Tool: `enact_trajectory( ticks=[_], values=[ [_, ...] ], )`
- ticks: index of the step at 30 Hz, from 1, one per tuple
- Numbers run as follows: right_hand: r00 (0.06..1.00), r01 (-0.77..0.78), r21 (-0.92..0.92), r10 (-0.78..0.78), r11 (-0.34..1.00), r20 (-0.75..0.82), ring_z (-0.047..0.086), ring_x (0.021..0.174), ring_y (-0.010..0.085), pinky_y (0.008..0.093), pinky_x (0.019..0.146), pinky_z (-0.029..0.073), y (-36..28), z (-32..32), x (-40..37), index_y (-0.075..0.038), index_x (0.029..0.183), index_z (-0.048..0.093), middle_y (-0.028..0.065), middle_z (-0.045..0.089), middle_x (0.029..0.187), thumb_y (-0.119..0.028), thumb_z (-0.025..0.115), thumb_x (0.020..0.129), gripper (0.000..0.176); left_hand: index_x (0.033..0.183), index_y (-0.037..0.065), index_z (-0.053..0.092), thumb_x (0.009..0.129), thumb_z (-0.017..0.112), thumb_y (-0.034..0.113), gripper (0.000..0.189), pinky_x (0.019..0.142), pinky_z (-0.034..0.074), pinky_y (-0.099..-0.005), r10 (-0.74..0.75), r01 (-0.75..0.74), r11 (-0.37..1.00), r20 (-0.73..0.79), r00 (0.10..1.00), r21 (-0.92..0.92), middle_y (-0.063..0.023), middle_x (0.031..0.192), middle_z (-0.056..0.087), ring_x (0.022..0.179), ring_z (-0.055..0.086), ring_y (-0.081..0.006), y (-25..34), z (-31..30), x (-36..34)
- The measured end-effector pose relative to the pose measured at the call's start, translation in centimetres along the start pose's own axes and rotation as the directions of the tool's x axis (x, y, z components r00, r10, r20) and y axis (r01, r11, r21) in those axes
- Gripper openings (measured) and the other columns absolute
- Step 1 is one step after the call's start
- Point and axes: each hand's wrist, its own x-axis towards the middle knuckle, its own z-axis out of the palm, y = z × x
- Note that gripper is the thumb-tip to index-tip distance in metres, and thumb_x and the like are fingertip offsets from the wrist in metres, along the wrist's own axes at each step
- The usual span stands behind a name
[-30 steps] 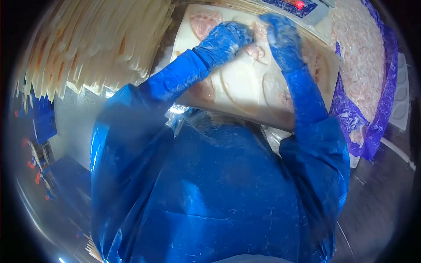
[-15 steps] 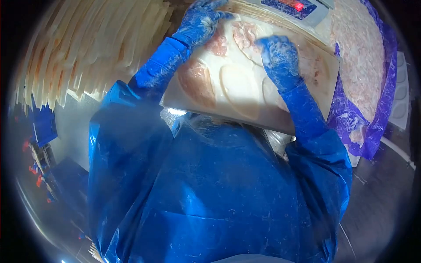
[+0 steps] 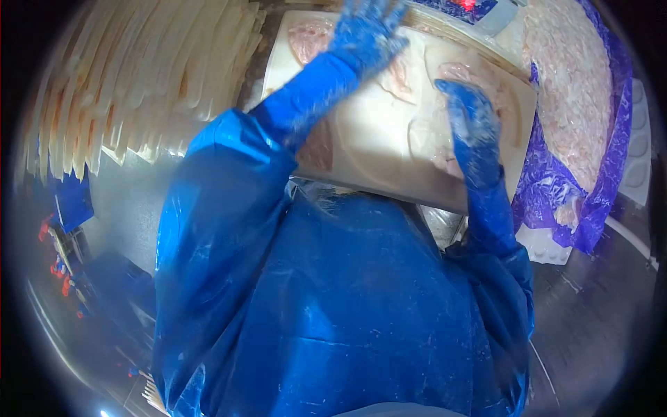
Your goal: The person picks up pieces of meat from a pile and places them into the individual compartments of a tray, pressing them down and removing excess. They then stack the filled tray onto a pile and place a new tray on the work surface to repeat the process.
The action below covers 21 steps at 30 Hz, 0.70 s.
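A white tray (image 3: 379, 142) with shallow rounded hollows lies in front of me. Pale pink raw meat (image 3: 310, 40) fills some of its hollows, and more raw meat (image 3: 445, 160) lies near its right side. My left hand (image 3: 368, 35), in a smeared blue glove, is over the tray's far edge with its fingers spread and holding nothing. On the right half of the tray is my right hand (image 3: 476, 125), turned side-on with its fingers curled together; what they hold, if anything, is hidden. Part of the tray is covered by my left forearm.
Many thin off-white trays (image 3: 139, 83) stand close together at the left. At the right, a heap of pale raw meat (image 3: 566, 83) sits on purple plastic sheeting (image 3: 590, 229). Another moulded white tray (image 3: 633, 153) is beyond it. A device with a red-lit display (image 3: 467, 10) is at the top.
My left hand has moved right along the tray's far edge and its fingers have spread. My right hand has shifted right and slightly toward me, turning side-on. Meat near both hands has changed position.
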Motion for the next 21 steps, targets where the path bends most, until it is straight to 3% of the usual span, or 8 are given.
enact_trajectory(
  ticks=[3,5,9,13,14,15,18,21],
  values=[
    [1.000,-0.011,-0.025,0.012,1.000,0.012,0.062,0.108,0.0270,0.0369,0.093,0.049,1.0,-3.9,-3.1,-0.007,0.118,0.067,0.0126,0.067,0.112,-0.007,0.055,0.095,0.026,0.158,0.015,0.025,0.090,0.053,0.050,0.081,0.119,0.013,-0.0599,-0.017,0.013,0.997,0.051,0.999,0.071,-0.0192,0.162,0.024,0.150,0.016,-0.0418,-0.5,-0.7,1.2],
    [0.919,-0.380,0.315,0.393,0.870,0.026,0.063,0.112,0.0238,0.0331,0.095,0.049,1.5,-5.7,-5.3,-0.003,0.120,0.064,0.0133,0.067,0.118,-0.006,0.055,0.095,0.028,0.144,0.014,0.050,0.096,0.052,0.048,0.059,0.119,0.020,-0.0532,0.037,-0.005,0.984,-0.174,0.984,0.178,-0.0154,0.150,0.045,0.139,0.040,-0.0367,0.7,-1.6,0.5],
    [0.846,-0.512,0.299,0.532,0.805,0.016,0.063,0.111,0.0219,0.0324,0.095,0.048,1.5,-7.5,-9.3,-0.001,0.124,0.061,0.0118,0.067,0.122,-0.004,0.055,0.093,0.032,0.154,0.009,0.032,0.097,0.043,0.059,0.077,0.122,0.011,-0.0511,0.217,-0.206,0.971,0.081,0.973,-0.124,-0.0180,0.160,0.028,0.150,0.021,-0.0351,4.1,-1.3,-3.1],
    [0.852,-0.521,0.217,0.519,0.826,0.071,0.060,0.114,0.0211,0.0326,0.098,0.047,1.1,-8.1,-11.8,0.003,0.128,0.055,0.0130,0.064,0.126,0.001,0.058,0.090,0.038,0.150,0.011,0.040,0.099,0.051,0.047,0.063,0.118,0.024,-0.0528,0.228,-0.223,0.974,0.120,0.966,-0.047,-0.0182,0.157,0.033,0.146,0.030,-0.0383,6.0,-2.1,-3.1],
    [0.822,-0.548,0.323,0.568,0.772,0.035,0.062,0.108,0.0196,0.0335,0.093,0.049,-1.3,-7.4,-10.4,-0.001,0.121,0.061,0.0102,0.067,0.116,-0.002,0.060,0.091,0.031,0.137,0.010,0.052,0.096,0.056,0.045,0.054,0.113,0.032,-0.0504,0.157,-0.100,0.797,0.045,0.987,-0.596,-0.0161,0.143,0.047,0.135,0.043,-0.0362,8.9,-2.9,-4.4],
    [0.788,-0.559,0.429,0.615,0.710,0.008,0.064,0.101,0.0182,0.0344,0.087,0.051,-2.7,-6.7,-9.6,-0.004,0.114,0.067,0.0075,0.070,0.106,-0.005,0.062,0.091,0.023,0.125,0.009,0.064,0.094,0.060,0.044,0.047,0.108,0.039,-0.0479,0.050,0.014,0.335,0.032,0.998,-0.942,-0.0141,0.130,0.062,0.124,0.055,-0.0342,11.5,-3.7,-5.7],
    [0.930,-0.368,0.141,0.365,0.919,0.050,0.064,0.092,0.0162,0.0326,0.082,0.051,-2.4,-4.4,-9.7,-0.005,0.108,0.067,0.0056,0.068,0.097,-0.003,0.066,0.087,0.021,0.102,0.010,0.071,0.087,0.068,0.034,0.028,0.087,0.050,-0.0447,0.263,-0.079,0.474,0.056,0.963,-0.877,-0.0089,0.099,0.068,0.096,0.065,-0.0296,16.6,-3.4,-8.6],
    [0.870,-0.468,0.389,0.492,0.794,0.042,0.063,0.090,0.0150,0.0300,0.080,0.050,-0.9,-4.3,-11.7,-0.004,0.104,0.065,0.0051,0.067,0.095,-0.003,0.067,0.087,0.016,0.098,0.012,0.072,0.082,0.071,0.031,0.025,0.074,0.050,-0.0441,0.301,-0.262,0.904,0.069,0.951,-0.337,-0.0111,0.088,0.063,0.084,0.063,-0.0300,17.0,-3.5,-9.6]
  ],
)
